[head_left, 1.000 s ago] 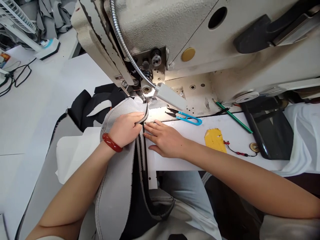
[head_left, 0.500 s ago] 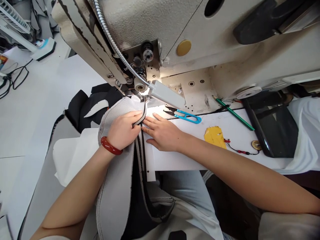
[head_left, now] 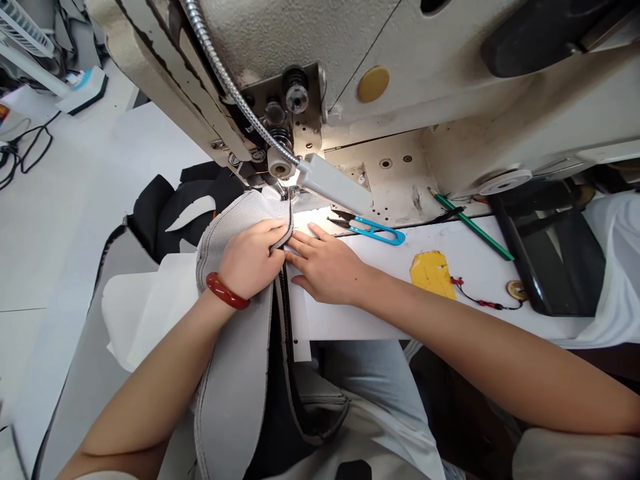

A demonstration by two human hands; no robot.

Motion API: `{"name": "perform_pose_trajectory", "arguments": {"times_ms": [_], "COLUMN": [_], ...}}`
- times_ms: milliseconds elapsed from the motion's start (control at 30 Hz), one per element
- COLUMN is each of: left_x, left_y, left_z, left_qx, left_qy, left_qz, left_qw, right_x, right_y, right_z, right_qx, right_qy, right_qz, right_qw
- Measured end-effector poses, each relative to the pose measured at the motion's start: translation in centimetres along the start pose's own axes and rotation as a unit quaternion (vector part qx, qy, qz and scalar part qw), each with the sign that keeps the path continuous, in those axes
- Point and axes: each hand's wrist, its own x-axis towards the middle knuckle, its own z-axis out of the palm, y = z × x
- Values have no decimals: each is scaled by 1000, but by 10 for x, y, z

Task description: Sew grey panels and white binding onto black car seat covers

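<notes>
A grey fabric piece (head_left: 233, 387) with a dark zipper edge runs up under the needle area of a sewing machine (head_left: 285, 175). My left hand (head_left: 253, 260), with a red bangle (head_left: 227, 291) at the wrist, grips the fabric just below the presser foot, fingers curled over its edge. Flat beside the seam lies my right hand (head_left: 325, 263), fingers spread, its fingertips touching the zipper edge. Blue thread snips (head_left: 377, 230) rest on the machine bed just beyond my right hand. The needle tip is hard to make out.
A green pencil (head_left: 475, 230), a yellow piece (head_left: 433, 273) with a beaded cord and a black phone (head_left: 555, 253) lie to the right. Black fabric (head_left: 195, 200) is heaped left of the needle. A lamp (head_left: 335, 183) on a flexible metal neck hangs over the bed.
The fabric edge under my left hand has shifted slightly toward the needle, its curled zipper part now straighter. Both hands keep nearly the same places; the view has moved slightly.
</notes>
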Motion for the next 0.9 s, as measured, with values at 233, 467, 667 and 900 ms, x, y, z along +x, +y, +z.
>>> {"name": "perform_pose_trajectory", "arguments": {"times_ms": [233,467,667,900], "left_x": [1,-1,-2,-2], "left_y": [16,17,12,11], "left_z": [-1,3,7,8], "left_qx": [86,100,76,73], "left_qy": [-48,-37,-11,1], "left_qz": [-24,-28,-20,-15], "left_qw": [995,994,997,997], "right_x": [-15,-16,-17,-17], "right_y": [-13,-18,-19,-18], "right_z": [12,10,13,14], "right_qx": [-36,-77,-63,-60], "right_qy": [43,49,47,47], "right_qz": [-43,-47,-41,-40], "right_qw": [998,995,996,996]}}
